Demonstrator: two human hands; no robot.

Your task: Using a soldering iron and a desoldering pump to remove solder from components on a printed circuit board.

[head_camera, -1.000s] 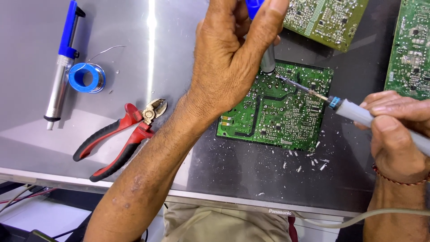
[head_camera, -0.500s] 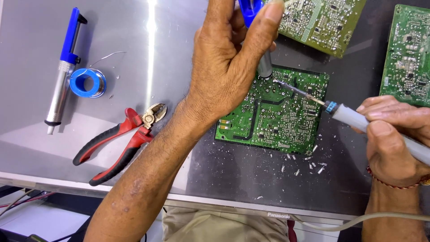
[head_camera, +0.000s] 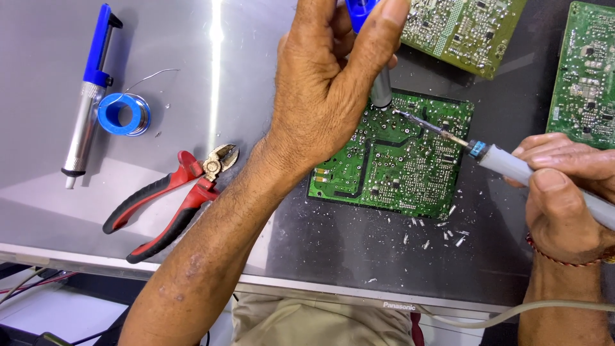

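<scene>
- At the far left a spare desoldering pump point(head_camera: 86, 109) lies beside a blue solder spool point(head_camera: 124, 114), with red cutting pliers point(head_camera: 168, 202) below them.
- My left hand point(head_camera: 327, 90) grips a blue desoldering pump point(head_camera: 378, 70), nozzle down on the green circuit board point(head_camera: 392, 157) lying in the middle.
- My right hand point(head_camera: 567, 198) grasps the soldering iron point(head_camera: 512, 168); its tip touches the board beside the nozzle.
- Cut metal bits point(head_camera: 435, 234) lie just below the board.
</scene>
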